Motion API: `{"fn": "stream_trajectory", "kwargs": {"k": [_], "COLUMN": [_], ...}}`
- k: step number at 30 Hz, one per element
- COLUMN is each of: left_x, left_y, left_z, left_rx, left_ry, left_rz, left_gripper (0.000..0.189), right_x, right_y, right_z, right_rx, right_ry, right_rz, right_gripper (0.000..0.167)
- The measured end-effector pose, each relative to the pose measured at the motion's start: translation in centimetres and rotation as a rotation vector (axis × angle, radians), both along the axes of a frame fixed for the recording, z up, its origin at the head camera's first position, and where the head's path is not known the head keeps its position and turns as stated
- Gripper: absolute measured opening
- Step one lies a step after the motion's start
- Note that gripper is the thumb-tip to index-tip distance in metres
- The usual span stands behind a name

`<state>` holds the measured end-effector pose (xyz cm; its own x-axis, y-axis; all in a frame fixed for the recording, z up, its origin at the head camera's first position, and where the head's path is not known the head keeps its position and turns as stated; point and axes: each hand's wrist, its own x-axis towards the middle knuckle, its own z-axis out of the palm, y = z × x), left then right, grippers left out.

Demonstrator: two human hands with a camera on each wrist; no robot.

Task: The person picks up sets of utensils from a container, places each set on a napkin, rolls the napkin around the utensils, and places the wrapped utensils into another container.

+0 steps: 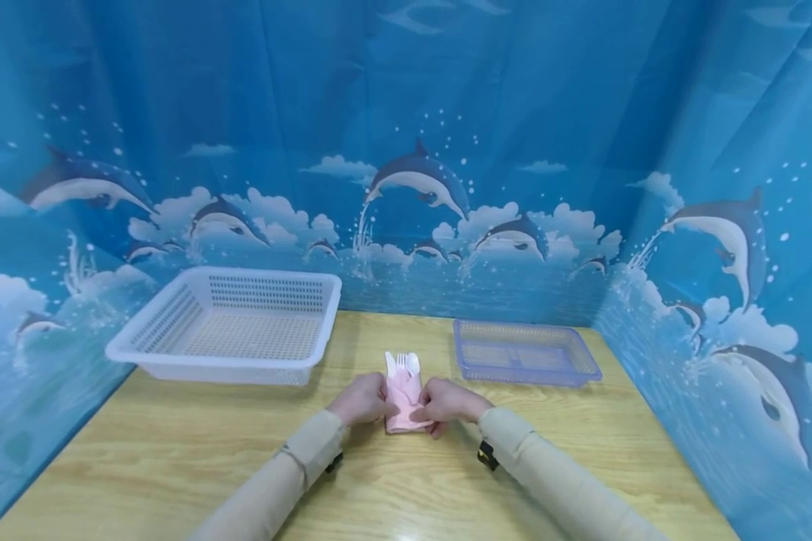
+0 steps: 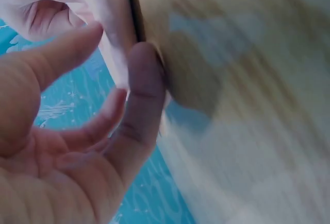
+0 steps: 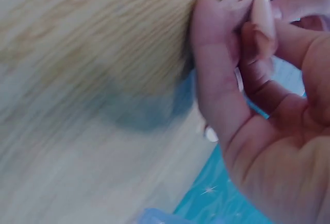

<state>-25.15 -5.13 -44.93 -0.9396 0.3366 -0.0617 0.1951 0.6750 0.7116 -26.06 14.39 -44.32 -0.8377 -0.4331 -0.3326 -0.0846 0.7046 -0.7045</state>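
Note:
A folded pink napkin [image 1: 403, 383] lies upright to the view at the middle of the table. From its top edge stick out a white plastic knife [image 1: 390, 365], a fork [image 1: 401, 361] and a spoon [image 1: 413, 364]; their lower parts are hidden in the cloth. My left hand [image 1: 364, 399] holds the napkin's left side, thumb on top and fingers at the edge. On the other side, my right hand [image 1: 452, 401] pinches a fold of the cloth [image 3: 264, 20] between thumb and fingers, low on the right.
At the back left stands a large white slotted basket [image 1: 223, 368]. A smaller, shallow purple basket [image 1: 528, 374] sits at the back right. Blue curtains [image 1: 311, 98] printed with dolphins close off the wooden table [image 1: 406, 488] behind and at the sides.

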Motion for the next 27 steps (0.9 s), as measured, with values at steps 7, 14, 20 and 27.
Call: {"fn": "stream_trajectory", "kwargs": {"k": [7,14,20,27], "left_x": [-0.1,-0.2,-0.6,-0.6], "left_y": [0.9,1.8,1.6,1.2], "left_z": [-0.2,-1.0,-1.9,-2.5], "left_rx": [0.072,0.324,0.503,0.603], "left_ry": [-0.059,-0.164,-0.324,-0.433], "left_rz": [0.159,0.187,0.138,0.133], "left_gripper": [0.078,0.056,0.029,0.025], "right_x": [0.2,-0.2,0.0,0.8], "right_y": [-0.2,-0.1,0.2,0.1], "right_z": [0.4,-0.2,-0.5,-0.6], "right_rx": [0.050,0.026,0.004,-0.009], "right_ry": [0.033,0.018,0.014,0.030], "right_rz": [0.005,-0.031,-0.046,-0.075], "right_gripper": [0.019,0.021,0.019,0.021]}}
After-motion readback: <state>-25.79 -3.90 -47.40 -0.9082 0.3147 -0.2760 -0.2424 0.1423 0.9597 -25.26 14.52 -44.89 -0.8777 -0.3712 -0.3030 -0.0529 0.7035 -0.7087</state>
